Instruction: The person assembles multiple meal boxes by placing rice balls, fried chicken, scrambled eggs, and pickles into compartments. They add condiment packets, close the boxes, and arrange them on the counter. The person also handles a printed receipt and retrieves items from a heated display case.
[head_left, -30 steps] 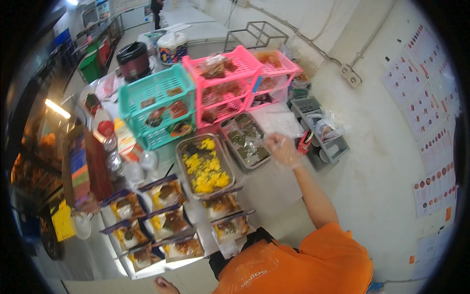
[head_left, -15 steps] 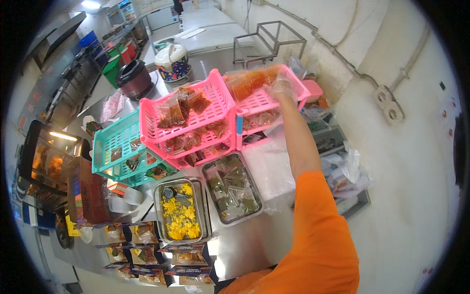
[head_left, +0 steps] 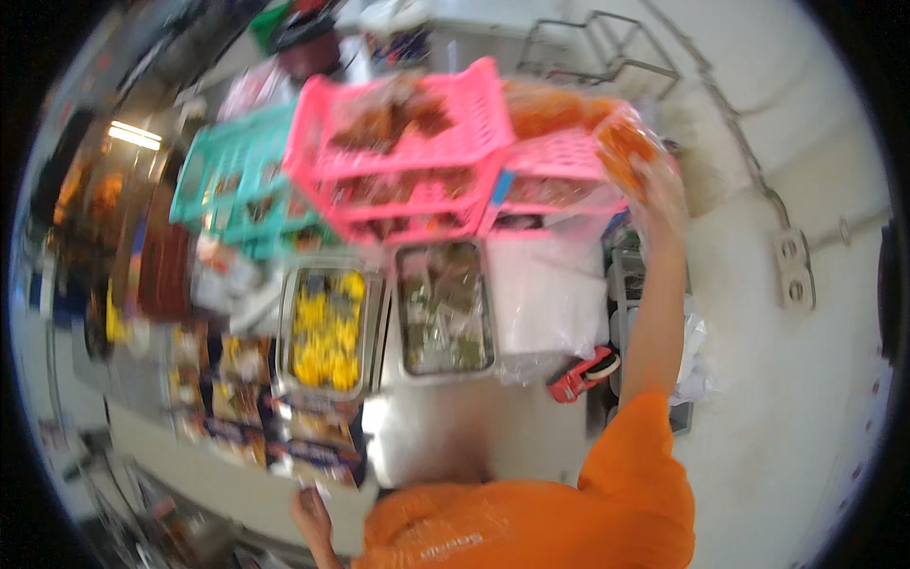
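Up at the right, my right hand (head_left: 659, 194) in a clear plastic glove grips a clear bag of orange food (head_left: 626, 150). It is raised over the right edge of the right pink basket (head_left: 559, 152), where more orange bags (head_left: 550, 109) lie. Low at the left, my left hand (head_left: 311, 515) is near boxed food packs (head_left: 318, 427) with clear windows. Blur hides how its fingers are set. Brown food packets (head_left: 389, 119) lie in the taller pink basket stack (head_left: 313, 166).
A metal tray of yellow pieces (head_left: 327, 332) stands beside a tray of small green packets (head_left: 444, 313). White plastic sheets (head_left: 552, 294) and a red tool (head_left: 581, 375) lie to their right. Teal baskets (head_left: 237, 171) stand at left, with a wall on the right.
My right hand has lifted a bag of orange food out of the right pink basket and moved right. The view has shifted; my left hand and the red tool now show.
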`<state>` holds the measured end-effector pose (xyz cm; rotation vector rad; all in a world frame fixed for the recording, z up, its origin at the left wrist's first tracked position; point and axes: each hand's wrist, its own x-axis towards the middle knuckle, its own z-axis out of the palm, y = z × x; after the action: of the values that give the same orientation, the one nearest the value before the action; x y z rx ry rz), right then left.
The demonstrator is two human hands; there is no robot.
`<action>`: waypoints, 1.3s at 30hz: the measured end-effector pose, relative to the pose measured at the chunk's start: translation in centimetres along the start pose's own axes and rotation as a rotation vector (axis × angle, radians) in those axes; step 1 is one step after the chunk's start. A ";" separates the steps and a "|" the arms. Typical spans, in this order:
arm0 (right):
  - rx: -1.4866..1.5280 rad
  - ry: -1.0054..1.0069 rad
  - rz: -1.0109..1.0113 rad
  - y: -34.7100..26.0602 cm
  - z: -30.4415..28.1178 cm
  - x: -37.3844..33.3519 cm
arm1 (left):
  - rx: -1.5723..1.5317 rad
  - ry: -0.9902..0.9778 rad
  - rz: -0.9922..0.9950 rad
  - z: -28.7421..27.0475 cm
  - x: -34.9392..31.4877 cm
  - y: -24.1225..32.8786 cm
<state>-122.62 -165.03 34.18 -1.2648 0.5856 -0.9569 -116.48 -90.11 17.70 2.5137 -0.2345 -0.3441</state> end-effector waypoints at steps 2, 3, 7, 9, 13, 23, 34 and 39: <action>0.077 -0.231 0.105 -0.8 5.0 -9.6 | -0.535 -0.128 -0.131 0.5 3.4 10.8; 0.066 -0.366 0.263 0.7 8.3 -15.1 | -0.723 -0.263 -0.124 0.9 4.2 13.9; 0.000 -0.565 0.856 6.9 15.9 -35.9 | -1.244 -0.880 -0.186 2.6 2.6 15.6; 0.023 -0.556 0.937 10.1 19.9 -43.0 | -1.386 -0.917 -0.486 2.8 0.9 11.4; -0.219 -0.629 0.848 13.0 24.2 -52.0 | -1.461 -0.752 -0.739 1.9 -3.7 3.4; -0.372 -0.600 0.814 19.0 30.4 -61.0 | -1.160 -0.805 -0.539 -3.2 -5.9 -10.9; -0.401 -0.720 0.889 15.1 30.8 -64.7 | -0.971 -0.846 -0.515 -5.4 -6.1 -15.4; -0.449 -0.782 0.910 15.9 30.6 -65.3 | -0.929 -0.902 -0.545 -6.5 -5.5 -16.1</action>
<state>-126.39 -93.12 17.72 -1.4140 0.6537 0.4486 -118.36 -72.26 14.66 1.3299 0.2431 -1.4178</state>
